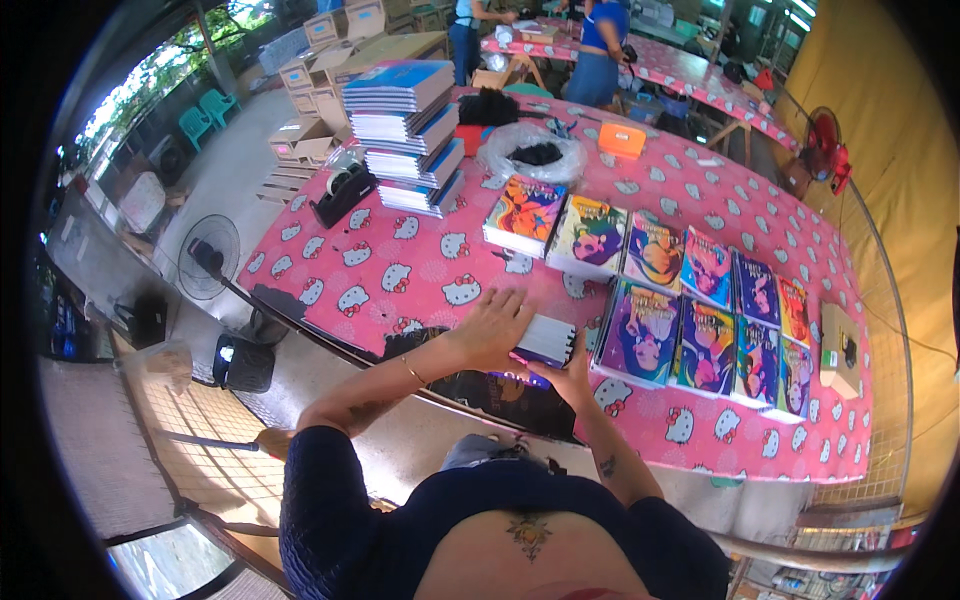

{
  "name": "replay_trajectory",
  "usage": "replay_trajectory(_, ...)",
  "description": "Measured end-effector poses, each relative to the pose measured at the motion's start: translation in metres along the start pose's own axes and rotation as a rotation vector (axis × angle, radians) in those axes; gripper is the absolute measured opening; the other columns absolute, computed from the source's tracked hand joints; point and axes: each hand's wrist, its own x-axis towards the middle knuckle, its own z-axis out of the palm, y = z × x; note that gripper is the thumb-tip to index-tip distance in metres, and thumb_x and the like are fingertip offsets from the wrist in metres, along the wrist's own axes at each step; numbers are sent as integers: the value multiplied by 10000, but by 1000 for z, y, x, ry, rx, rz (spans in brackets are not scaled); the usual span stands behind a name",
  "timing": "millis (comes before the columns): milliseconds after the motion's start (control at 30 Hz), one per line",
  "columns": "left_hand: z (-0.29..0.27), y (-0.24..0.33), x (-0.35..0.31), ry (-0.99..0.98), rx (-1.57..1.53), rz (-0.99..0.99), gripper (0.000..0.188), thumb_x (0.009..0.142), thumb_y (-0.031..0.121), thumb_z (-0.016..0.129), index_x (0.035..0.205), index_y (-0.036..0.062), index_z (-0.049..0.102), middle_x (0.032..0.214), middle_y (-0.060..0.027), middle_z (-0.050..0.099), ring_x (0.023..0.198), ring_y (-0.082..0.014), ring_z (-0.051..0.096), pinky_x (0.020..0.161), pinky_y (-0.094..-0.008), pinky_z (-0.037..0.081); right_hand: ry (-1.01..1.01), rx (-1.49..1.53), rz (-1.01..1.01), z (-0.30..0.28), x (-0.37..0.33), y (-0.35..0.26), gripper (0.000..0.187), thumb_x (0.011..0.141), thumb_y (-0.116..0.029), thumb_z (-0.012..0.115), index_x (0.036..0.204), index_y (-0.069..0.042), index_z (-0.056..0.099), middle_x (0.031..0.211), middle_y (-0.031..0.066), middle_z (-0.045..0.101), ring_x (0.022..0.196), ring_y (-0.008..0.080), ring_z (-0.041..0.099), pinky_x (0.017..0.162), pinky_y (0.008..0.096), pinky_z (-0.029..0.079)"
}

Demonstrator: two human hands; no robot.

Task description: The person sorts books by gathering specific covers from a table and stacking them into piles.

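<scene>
At the table's near edge lies a small spiral notebook [546, 337], with white pages showing and a dark coil along its right side. My left hand [497, 327] rests beside its left end, fingers stretched out flat and pointing away from me. My right hand [568, 380] grips the notebook's coil side from the near right corner, the thumb by the coil. Part of a dark cover with purple [525, 378] shows under the pages. To the right, stacks of colourful illustrated notebooks [640, 330] stand in two rows.
A tall stack of notebooks [405, 130] stands at the far left by a black tape dispenser [343, 193]. Behind are a clear plastic bag [535, 155] and an orange box [622, 140]. A cardboard box [840, 350] sits at right. Fans [208, 256] flank the table; two people work beyond.
</scene>
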Motion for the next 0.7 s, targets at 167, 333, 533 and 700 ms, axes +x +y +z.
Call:
replay_trajectory(167, -2, -14, -16, 83, 74, 182, 690, 616, 451, 829, 1042, 11, 511, 946, -131, 605, 866, -322, 630, 776, -428, 487, -232, 17, 106, -17, 0, -10, 719, 680, -254, 868, 1189, -51, 402, 1081, 90, 562, 995, 180, 578, 904, 339, 476)
replay_trajectory(333, -99, -38, -55, 237, 173, 319, 606, 647, 371, 787, 1045, 12, 505, 909, -114, 603, 792, -287, 636, 703, -380, 512, -471, 743, 559, -47, 12, 26, 513, 919, -433, 552, 1205, -15, 465, 1078, 136, 600, 1051, 249, 590, 908, 360, 481)
replay_trajectory(533, -202, -119, -87, 683, 670, 346, 263, 739, 89, 652, 978, 38, 557, 916, -85, 619, 790, -195, 631, 639, -309, 500, -334, 835, 671, 98, 154, -111, 860, 879, -757, 317, 1321, -35, 475, 1215, 145, 611, 1142, 299, 573, 952, 527, 435)
replay_trajectory(700, -273, -259, -57, 956, 992, 312, 334, 732, 125, 646, 1045, 68, 543, 1054, -90, 603, 944, -222, 602, 799, -352, 467, -145, 547, 296, 206, 325, -230, 618, 800, -420, 699, 1261, -72, 480, 1118, 88, 560, 1059, 266, 535, 925, 464, 425)
